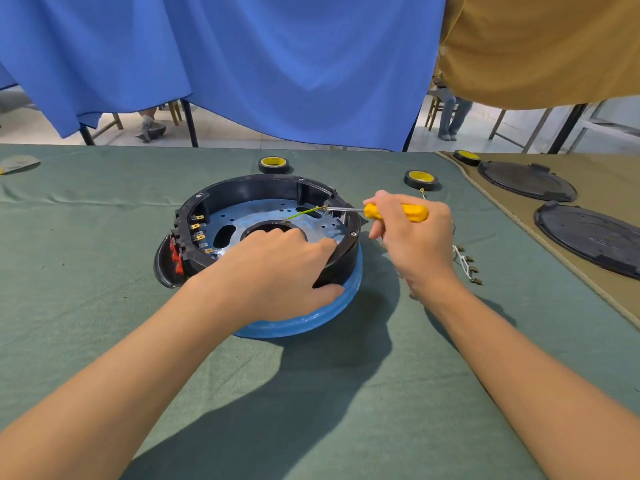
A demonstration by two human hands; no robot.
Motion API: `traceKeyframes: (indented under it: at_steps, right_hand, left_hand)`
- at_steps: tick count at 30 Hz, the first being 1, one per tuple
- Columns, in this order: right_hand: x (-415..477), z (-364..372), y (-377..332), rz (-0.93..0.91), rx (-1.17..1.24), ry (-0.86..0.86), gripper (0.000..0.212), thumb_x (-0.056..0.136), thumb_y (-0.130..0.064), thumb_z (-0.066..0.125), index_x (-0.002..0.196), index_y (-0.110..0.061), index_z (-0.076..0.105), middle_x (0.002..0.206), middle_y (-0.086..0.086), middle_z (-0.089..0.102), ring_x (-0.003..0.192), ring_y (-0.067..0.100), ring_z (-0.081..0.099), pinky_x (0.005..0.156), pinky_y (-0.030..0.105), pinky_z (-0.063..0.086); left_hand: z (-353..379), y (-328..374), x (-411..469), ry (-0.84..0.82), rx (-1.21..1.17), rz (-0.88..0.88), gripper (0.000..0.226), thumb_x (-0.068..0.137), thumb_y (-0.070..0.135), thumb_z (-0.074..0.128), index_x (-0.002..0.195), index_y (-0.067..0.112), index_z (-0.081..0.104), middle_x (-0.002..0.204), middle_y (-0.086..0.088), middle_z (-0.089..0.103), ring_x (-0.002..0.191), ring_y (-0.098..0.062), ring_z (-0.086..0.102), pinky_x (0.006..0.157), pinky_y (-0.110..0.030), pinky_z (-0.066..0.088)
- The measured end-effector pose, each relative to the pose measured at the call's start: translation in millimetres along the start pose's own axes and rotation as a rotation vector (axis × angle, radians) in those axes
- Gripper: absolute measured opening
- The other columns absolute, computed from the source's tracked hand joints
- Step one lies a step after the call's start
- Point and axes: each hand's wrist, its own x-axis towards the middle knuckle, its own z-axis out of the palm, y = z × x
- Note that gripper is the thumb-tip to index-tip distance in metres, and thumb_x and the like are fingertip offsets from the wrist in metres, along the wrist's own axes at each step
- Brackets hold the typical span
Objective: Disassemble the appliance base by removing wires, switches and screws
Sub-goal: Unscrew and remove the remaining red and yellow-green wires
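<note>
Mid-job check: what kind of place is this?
Likely a makeshift disassembly workshop: a cloth-covered table, tape rolls within reach, and black covers laid out alongside.

We're in a makeshift workshop hall: counter (104, 244) draped in green cloth, an opened appliance base (249, 190), black tape rolls (273, 164) and black appliance covers (526, 181) laid out, blue curtain (277, 64) and tan curtain (536, 46) as dividers, other people's legs (453, 116) by wooden stools (434, 109) beyond

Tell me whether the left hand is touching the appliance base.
Touching. The head view shows the left hand gripping the appliance base: fingers inside its black wall, thumb pressed outside. The right hand holds a screwdriver.
</note>
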Motion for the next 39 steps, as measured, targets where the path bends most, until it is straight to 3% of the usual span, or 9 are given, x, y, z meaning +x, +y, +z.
traceKeyframes:
  at_steps: [3, 6, 8, 11, 14, 27, 31, 36, 39]
  right_hand:
    - [6.7, 0.8, 0.9, 0.224, 0.224, 0.044, 0.031, 0.089, -0.017, 0.059, 0.062, -0.016, 0.074, 0.049, 0.006, 0.060, 0.044, 0.013, 0.047, 0.049, 0.025, 0.038]
    - [5.1, 3.5, 2.7, 0.253, 0.277, 0.061, 0.030, 0.088, -0.017, 0.060, 0.061, -0.013, 0.074, 0.049, 0.006, 0.060, 0.043, 0.012, 0.045, 0.047, 0.024, 0.037]
    - [-1.8, 4.7, 5.1, 0.082, 0.118, 0.061, 0.033, 0.089, -0.024, 0.059, 0.062, -0.012, 0.073, 0.049, 0.003, 0.061, 0.043, 0.012, 0.049, 0.049, 0.026, 0.040]
    - [-13.0, 6.4, 7.8, -0.332, -0.138, 0.068, 0.041, 0.095, -0.023, 0.055, 0.066, 0.002, 0.068, 0.052, 0.010, 0.061, 0.050, 0.022, 0.055, 0.052, 0.036, 0.044]
    - [-17.9, 8.5, 9.9, -0.543, -0.227, 0.073, 0.035, 0.096, -0.018, 0.054, 0.072, 0.001, 0.071, 0.061, 0.013, 0.066, 0.059, 0.019, 0.057, 0.054, 0.028, 0.043]
    - [-15.5, 4.9, 10.3, -0.538, -0.165, 0.072, 0.032, 0.095, -0.017, 0.055, 0.076, 0.001, 0.073, 0.066, 0.013, 0.069, 0.065, 0.017, 0.061, 0.057, 0.028, 0.047]
    - [-15.2, 5.5, 11.4, -0.546, -0.180, 0.066, 0.031, 0.095, -0.016, 0.055, 0.076, 0.000, 0.073, 0.066, 0.013, 0.069, 0.066, 0.018, 0.061, 0.057, 0.029, 0.047]
    - [-16.6, 8.0, 11.2, -0.609, -0.228, 0.052, 0.029, 0.094, -0.015, 0.055, 0.076, -0.001, 0.073, 0.065, 0.012, 0.069, 0.067, 0.016, 0.059, 0.056, 0.015, 0.043]
    - [-15.3, 7.2, 11.6, -0.488, -0.176, 0.039, 0.035, 0.095, -0.020, 0.055, 0.072, 0.000, 0.072, 0.060, 0.012, 0.065, 0.059, 0.018, 0.059, 0.055, 0.029, 0.046]
  left_hand:
    - [1.7, -0.4, 0.0, 0.024, 0.006, 0.016, 0.051, 0.090, 0.063, 0.035, 0.121, 0.023, 0.046, 0.094, -0.004, 0.059, 0.085, -0.029, 0.057, 0.064, -0.033, 0.034]
    - [3.0, -0.1, 0.3, 0.041, 0.015, 0.022, 0.051, 0.090, 0.062, 0.035, 0.121, 0.022, 0.046, 0.094, -0.004, 0.060, 0.085, -0.030, 0.058, 0.064, -0.033, 0.037]
    - [3.2, 0.7, 0.4, 0.043, 0.019, 0.019, 0.052, 0.090, 0.062, 0.035, 0.121, 0.021, 0.047, 0.093, -0.004, 0.060, 0.084, -0.029, 0.059, 0.063, -0.033, 0.038]
    - [3.1, 1.8, 0.8, 0.039, 0.026, 0.009, 0.052, 0.090, 0.062, 0.036, 0.121, 0.021, 0.047, 0.087, -0.003, 0.057, 0.079, -0.028, 0.057, 0.062, -0.032, 0.036]
    - [2.7, 1.6, 1.8, 0.022, 0.011, 0.013, 0.051, 0.090, 0.062, 0.035, 0.118, 0.021, 0.047, 0.085, -0.001, 0.054, 0.076, -0.027, 0.056, 0.061, -0.032, 0.037]
    - [2.6, 0.4, 0.9, 0.015, 0.017, 0.019, 0.048, 0.090, 0.061, 0.035, 0.112, 0.020, 0.048, 0.082, -0.001, 0.056, 0.070, -0.025, 0.057, 0.060, -0.033, 0.043]
    - [3.2, 0.3, 1.5, 0.021, 0.031, 0.014, 0.049, 0.090, 0.062, 0.034, 0.113, 0.020, 0.048, 0.082, -0.001, 0.056, 0.070, -0.025, 0.056, 0.059, -0.032, 0.039]
    - [3.3, 0.7, 1.6, 0.016, 0.035, 0.014, 0.049, 0.090, 0.061, 0.034, 0.114, 0.021, 0.048, 0.079, 0.000, 0.054, 0.068, -0.025, 0.053, 0.058, -0.032, 0.037]
    - [2.8, 0.3, 1.6, 0.012, 0.042, 0.010, 0.050, 0.090, 0.062, 0.034, 0.116, 0.021, 0.047, 0.082, -0.002, 0.053, 0.069, -0.026, 0.049, 0.060, -0.032, 0.034]
